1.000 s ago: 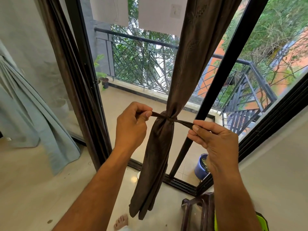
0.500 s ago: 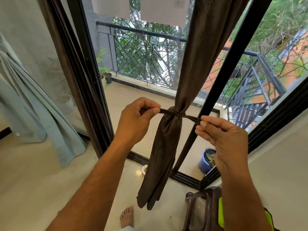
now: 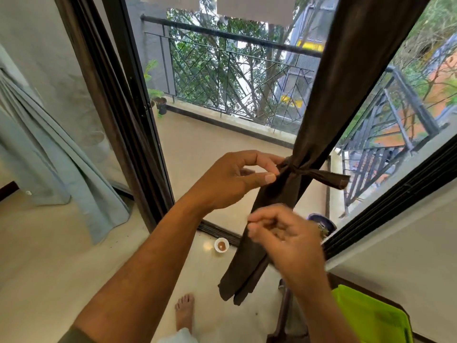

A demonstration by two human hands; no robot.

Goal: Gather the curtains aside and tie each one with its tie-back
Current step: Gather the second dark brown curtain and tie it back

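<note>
Beige tiled floor, open balcony door with railing beyond the hands, grey curtain hanging far to their left. Brown curtain bunched, cinched by knotted tie-back — one tail sticks out right. Left hand pinches the knot; right hand just below — blurred, loosely curled, holding nothing.
</note>
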